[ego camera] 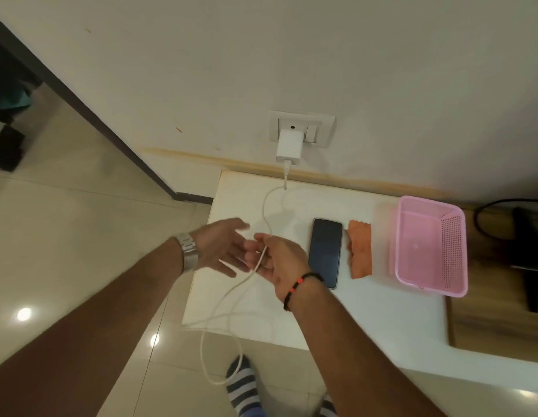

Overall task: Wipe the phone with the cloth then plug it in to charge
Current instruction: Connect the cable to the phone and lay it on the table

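The right hand (276, 260) pinches the white charging cable (266, 218); the left hand (224, 246) is spread open, empty. The phone (325, 252) lies just right, the orange cloth (360, 252) beside it. Best feed the cable through to its hanging plug end.

Both arms reach forward: left hand (224, 246) open, palm up (fingers spread), right hand (279, 260) in a loose pinching grip.

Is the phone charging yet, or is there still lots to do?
Not yet. The charger is already in the wall socket, and the cloth lies beside the phone, though whether it has been wiped cannot be told. The right hand holds the cable, with the left hand open beside it. Left: finding the cable's end and plugging it into the phone.
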Tool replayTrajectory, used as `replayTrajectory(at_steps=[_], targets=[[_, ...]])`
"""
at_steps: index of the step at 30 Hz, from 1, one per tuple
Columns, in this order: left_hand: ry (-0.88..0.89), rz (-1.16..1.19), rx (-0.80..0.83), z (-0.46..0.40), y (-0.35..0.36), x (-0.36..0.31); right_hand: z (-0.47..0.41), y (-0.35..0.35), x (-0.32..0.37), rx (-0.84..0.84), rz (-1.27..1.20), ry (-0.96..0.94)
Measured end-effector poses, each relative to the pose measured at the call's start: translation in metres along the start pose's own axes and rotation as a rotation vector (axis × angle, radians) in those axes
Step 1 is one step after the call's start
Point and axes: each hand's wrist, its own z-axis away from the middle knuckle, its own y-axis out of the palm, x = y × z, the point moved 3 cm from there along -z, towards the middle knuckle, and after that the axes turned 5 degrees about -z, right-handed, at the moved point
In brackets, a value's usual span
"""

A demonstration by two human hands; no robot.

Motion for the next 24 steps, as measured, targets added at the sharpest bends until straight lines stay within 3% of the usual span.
replayTrajectory(at_steps=[3, 8, 12, 15, 19, 21, 24], targets=[[0.019, -0.144, 0.202, 0.007, 0.021, 0.009, -0.013, 0.002, 0.014, -0.063, 0.076, -0.023], [0.085, -0.17, 0.115, 0.01, 0.038, -0.013, -0.026, -0.004, 0.016, -0.119, 0.096, -0.077], [0.107, 0.305, -0.128, -0.001, 0.047, -0.037, -0.018, -0.015, -0.002, -0.039, 0.094, 0.027], [0.093, 0.663, -0.303, -0.013, 0.045, -0.048, -0.007, -0.027, -0.013, 0.055, 0.255, 0.061], [0.131, 0.829, -0.455, -0.028, 0.03, -0.047, 0.001, -0.046, -0.014, 0.008, 0.442, -0.05], [0.13, 0.769, -0.378, -0.028, 0.025, -0.037, 0.0, -0.052, -0.008, -0.033, 0.282, -0.056], [0.071, 0.57, -0.096, -0.015, 0.051, -0.019, -0.008, -0.047, 0.009, -0.046, 0.03, 0.005]])
